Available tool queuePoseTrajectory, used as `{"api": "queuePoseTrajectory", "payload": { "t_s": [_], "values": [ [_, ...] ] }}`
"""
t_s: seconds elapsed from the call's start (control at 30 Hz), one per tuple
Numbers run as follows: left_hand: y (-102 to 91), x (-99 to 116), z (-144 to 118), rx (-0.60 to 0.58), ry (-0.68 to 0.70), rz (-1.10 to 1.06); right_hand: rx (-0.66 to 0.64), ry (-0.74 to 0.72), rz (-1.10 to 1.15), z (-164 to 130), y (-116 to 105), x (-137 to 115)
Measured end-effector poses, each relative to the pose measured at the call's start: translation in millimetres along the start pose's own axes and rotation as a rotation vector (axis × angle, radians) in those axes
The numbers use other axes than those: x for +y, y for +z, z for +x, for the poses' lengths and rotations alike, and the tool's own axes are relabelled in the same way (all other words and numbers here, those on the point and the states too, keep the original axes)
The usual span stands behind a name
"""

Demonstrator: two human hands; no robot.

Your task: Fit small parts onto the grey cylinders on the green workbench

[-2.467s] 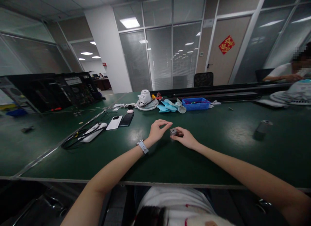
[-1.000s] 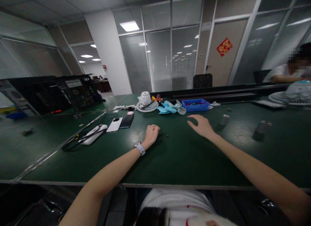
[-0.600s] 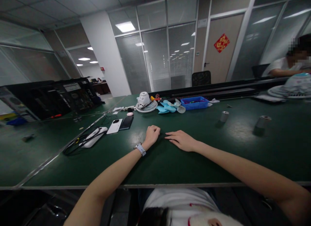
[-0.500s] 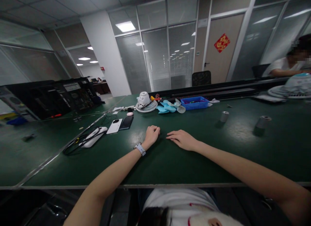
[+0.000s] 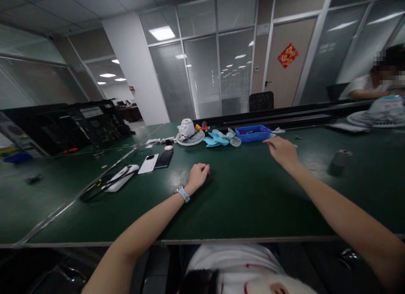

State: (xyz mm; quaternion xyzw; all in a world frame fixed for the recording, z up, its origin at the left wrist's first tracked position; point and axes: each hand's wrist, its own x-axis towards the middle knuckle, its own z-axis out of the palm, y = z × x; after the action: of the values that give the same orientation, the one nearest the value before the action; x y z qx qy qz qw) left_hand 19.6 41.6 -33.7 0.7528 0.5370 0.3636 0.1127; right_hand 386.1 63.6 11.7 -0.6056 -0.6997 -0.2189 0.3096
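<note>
My left hand point(image 5: 199, 175) rests on the green table with its fingers curled in, and nothing shows in its grasp. A watch with a light strap point(image 5: 182, 193) is on that wrist. Over the right part of the table, my right hand point(image 5: 282, 151) is held out with its fingers stretched toward the blue bin point(image 5: 253, 137), holding nothing. It hides most of a small metal cylinder, of which only a sliver shows beside the knuckles. Farther right stands another metal cylinder point(image 5: 342, 158). Light-blue fan blades point(image 5: 218, 138) lie left of the bin.
A white fan part point(image 5: 188, 131) sits at the back. Two phones, one white point(image 5: 148, 163) and one dark point(image 5: 164, 159), lie left of my left hand, near a white device with black cable point(image 5: 120, 179). A person point(image 5: 370, 85) sits at the far right behind another fan point(image 5: 384, 112).
My right hand has moved right and away from me, from beside my left hand to in front of the nearer-in metal cylinder. My left hand has stayed in place.
</note>
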Motion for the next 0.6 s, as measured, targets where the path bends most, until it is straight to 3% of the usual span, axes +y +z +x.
{"api": "queuePoseTrajectory", "payload": {
  "t_s": [0.1, 0.17, 0.4, 0.6],
  "values": [
    [0.1, 0, 0, -0.002, -0.015, -0.006, -0.054, 0.211, -0.115, -1, 3, 53],
    [-0.6, 1, 0, -0.005, -0.018, -0.007, -0.095, 0.274, -0.134, -4, 5, 72],
    [-3.7, 6, -1, -0.023, -0.045, -0.01, 0.034, 0.256, -0.137, -5, 13, 75],
    [-5.6, 10, -3, -0.034, -0.034, -0.02, -0.037, 0.355, -0.077, -7, 16, 78]
  ]
}}
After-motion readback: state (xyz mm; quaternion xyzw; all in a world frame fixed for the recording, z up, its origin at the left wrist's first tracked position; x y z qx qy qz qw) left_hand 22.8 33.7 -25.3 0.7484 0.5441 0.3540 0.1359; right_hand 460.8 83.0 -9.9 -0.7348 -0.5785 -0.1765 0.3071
